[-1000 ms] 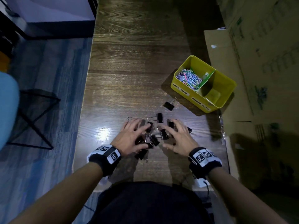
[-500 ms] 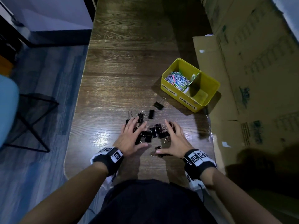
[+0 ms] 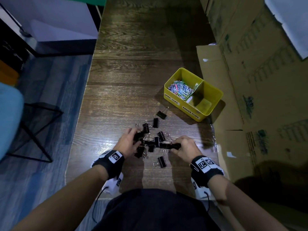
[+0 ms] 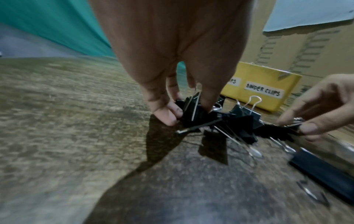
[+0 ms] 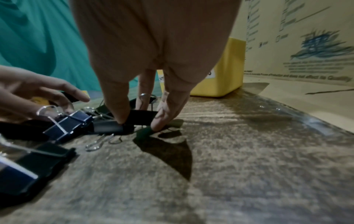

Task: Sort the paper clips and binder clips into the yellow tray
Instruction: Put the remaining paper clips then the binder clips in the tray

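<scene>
Black binder clips (image 3: 150, 142), stiff, light, snag-prone, near yellow tray (image 3: 215, 99); left hand (image 3: 127, 144) and right hand (image 3: 183, 148) pinch their bodies.

Black wristbands (image 3: 115, 161) with white square-code tags, bare forearms, dark clothing.

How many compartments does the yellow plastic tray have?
2 in the yellow plastic tray. The left compartment holds coloured paper clips; the right compartment, labelled binder clips, shows no clips, though its near side is hidden.

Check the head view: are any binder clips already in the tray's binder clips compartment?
No, that compartment of the yellow tray shows only bare floor; the binder clips lie on the table.
</scene>
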Motion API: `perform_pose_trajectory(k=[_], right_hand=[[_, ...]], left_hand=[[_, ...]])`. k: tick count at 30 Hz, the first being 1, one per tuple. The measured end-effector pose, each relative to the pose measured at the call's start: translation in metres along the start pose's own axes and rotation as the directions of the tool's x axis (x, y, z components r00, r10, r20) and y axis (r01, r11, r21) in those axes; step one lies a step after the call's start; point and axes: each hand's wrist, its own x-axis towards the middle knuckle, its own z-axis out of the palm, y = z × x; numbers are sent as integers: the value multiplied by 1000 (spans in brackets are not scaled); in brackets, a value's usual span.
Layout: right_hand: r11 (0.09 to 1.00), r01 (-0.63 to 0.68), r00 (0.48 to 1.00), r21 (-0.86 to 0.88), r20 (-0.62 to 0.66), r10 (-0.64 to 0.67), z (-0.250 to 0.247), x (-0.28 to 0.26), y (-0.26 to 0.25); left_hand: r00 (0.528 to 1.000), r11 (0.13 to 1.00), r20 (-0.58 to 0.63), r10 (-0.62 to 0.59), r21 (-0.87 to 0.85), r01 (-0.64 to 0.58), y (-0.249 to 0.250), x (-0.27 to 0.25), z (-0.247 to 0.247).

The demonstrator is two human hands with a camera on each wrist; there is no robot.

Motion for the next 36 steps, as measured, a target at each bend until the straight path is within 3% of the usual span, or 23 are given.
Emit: perform_pose_trajectory(k=[4, 6, 10, 12, 14, 16, 18, 19, 21, 23, 28, 31, 33, 36], right_hand=[[993, -28, 998, 117, -45, 33, -12, 2, -1], [975, -55, 995, 215, -66, 70, -18, 3, -3], [884, -102, 984, 456, -84, 157, -24, 6, -3], [875, -99, 981, 474, -102, 166, -27, 5, -5], [877, -93, 979, 471, -116, 166, -30, 2, -9], [873, -110, 981, 475, -88, 171, -31, 0, -15], [890, -118, 986, 440, -53, 156, -27, 2, -17], [914, -111, 989, 389, -48, 140, -25, 3, -17], [954, -88, 993, 287, -51, 107, -19, 7, -15], [968, -66, 994, 243, -66, 84, -15, 10, -14], [940, -39, 995, 340, -76, 69, -19, 9, -12], [929, -43, 996, 367, -53, 67, -23, 5, -10], [963, -32, 999, 269, -33, 43, -25, 3, -11], [990, 10, 1000, 141, -4, -10, -20, 3, -14]], left_hand=[[994, 992, 29, -109, -59, 110, 4, 19, -8], [985, 963, 76, -155, -210, 167, 3, 25, -12], [958, 762, 155, -241, -581, 286, -4, 26, -23], [951, 679, 158, -267, -670, 302, -9, 23, -30], [949, 653, 121, -290, -700, 289, -12, 21, -36], [964, 732, 45, -262, -642, 228, -13, 19, -39], [997, 912, -17, -80, -405, 66, -11, 15, -37], [999, 968, 20, 43, -249, -36, -9, 12, -34], [971, 984, 164, 172, 22, -178, -12, 7, -24], [966, 973, 210, 154, 136, -185, -16, 4, -13], [981, 978, 45, 188, 85, -192, -18, 3, -10], [999, 986, 1, 50, -162, -49, -26, 5, -21], [996, 878, 3, -93, -471, 84, -24, 7, -28], [957, 485, 150, -247, -836, 256, -9, 0, -38]])
